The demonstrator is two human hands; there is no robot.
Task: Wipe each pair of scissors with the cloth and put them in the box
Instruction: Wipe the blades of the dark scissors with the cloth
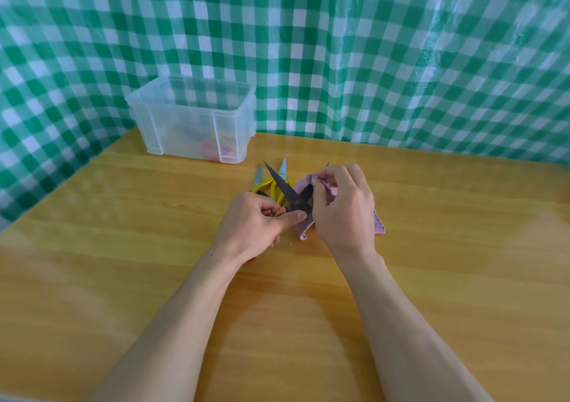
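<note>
Your left hand [256, 221] grips the scissors [277, 182] by the handles, blades spread, so your right hand [342, 207] can pinch the cloth [380, 224] round the one-o'clock blade.

From my remote seat, the handles of the black scissors [282, 187] are lost inside the left hand [254, 221], save an orange sliver. The right hand [342, 205] covers most of the pink cloth [380, 227], and one blade vanishes into its folds. A grey tip beyond the fingers may be its end, though I cannot say. The yellow-handled scissors [282, 171] lie partly behind the blade and the left hand, so I cannot count them. Through the frosted wall of the box [172, 120], red and yellow shapes blur. Both forearms run off the bottom edge.
</note>
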